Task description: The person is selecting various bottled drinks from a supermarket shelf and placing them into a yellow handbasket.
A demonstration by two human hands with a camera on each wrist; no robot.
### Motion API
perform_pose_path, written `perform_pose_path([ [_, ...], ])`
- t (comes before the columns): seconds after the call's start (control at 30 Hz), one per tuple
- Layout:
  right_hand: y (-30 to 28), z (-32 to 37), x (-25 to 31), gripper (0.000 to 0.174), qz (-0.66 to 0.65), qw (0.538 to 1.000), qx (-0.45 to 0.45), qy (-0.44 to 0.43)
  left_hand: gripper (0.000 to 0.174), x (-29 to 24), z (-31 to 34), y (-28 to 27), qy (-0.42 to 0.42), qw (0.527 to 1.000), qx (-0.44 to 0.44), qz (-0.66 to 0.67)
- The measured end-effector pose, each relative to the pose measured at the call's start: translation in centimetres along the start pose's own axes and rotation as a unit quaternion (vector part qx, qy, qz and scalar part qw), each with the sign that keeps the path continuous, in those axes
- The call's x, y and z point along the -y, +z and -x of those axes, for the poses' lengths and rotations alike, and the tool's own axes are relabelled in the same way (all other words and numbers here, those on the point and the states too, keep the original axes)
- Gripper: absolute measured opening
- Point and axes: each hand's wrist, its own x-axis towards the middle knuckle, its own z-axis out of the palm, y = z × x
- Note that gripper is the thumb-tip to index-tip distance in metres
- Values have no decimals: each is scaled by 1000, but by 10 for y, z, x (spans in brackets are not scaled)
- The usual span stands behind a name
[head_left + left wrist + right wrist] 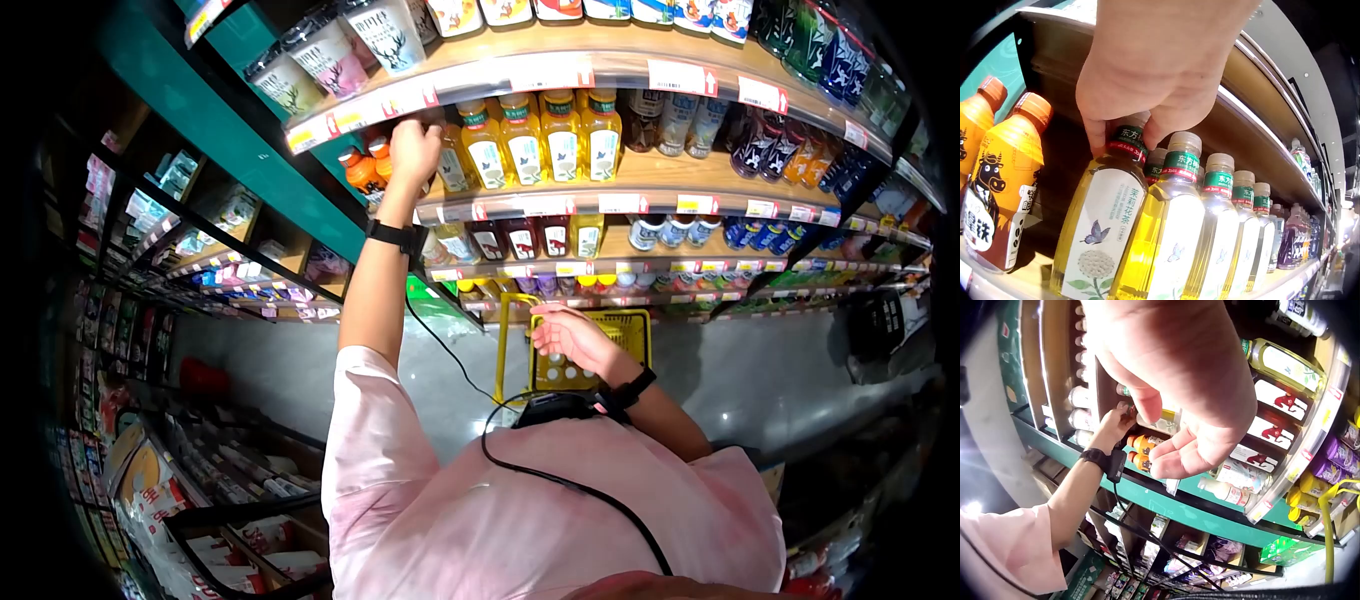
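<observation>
In the head view my left hand reaches to the left end of a drink shelf. The left wrist view shows this hand's thumb and fingers pinching the neck of a jasmine tea bottle, which has a green-and-red neck band and a white butterfly label. It leans slightly beside a row of matching yellow tea bottles. To its left stand orange bottles with a cartoon cow. My right hand hovers over a yellow shopping basket, palm turned up, fingers loosely bent and holding nothing.
Above runs another shelf edge with price tags, bearing cups. Lower shelves hold more bottles, including dark ones with red labels. A black cable hangs from the left wrist. A teal panel borders the shelf's left side.
</observation>
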Motion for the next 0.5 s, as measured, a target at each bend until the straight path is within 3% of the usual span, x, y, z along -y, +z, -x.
perform_pose_path([
  [0.07,3,-2,-6,30,-17,999,32,-4,27,-47,14,-28,4,999,-11,-35],
  [0.1,-16,10,-1,30,-2,1000,14,10,27,-50,26,-9,-9,999,-1,-36],
  [0.13,0,-27,6,29,-4,999,39,-20,27,-54,-5,-37,22,997,-5,-69],
  [0.17,-15,0,7,29,12,1000,11,4,27,-59,20,-24,-9,998,7,-55],
  [0.2,-16,0,1,29,1,1000,12,11,27,-50,22,-24,-14,998,11,-61],
  [0.27,-18,-5,3,28,0,1000,14,3,27,-35,15,-19,59,996,-34,-53],
  [0.5,-12,41,23,29,61,998,25,-21,26,-48,25,-21,50,999,-14,-6],
])
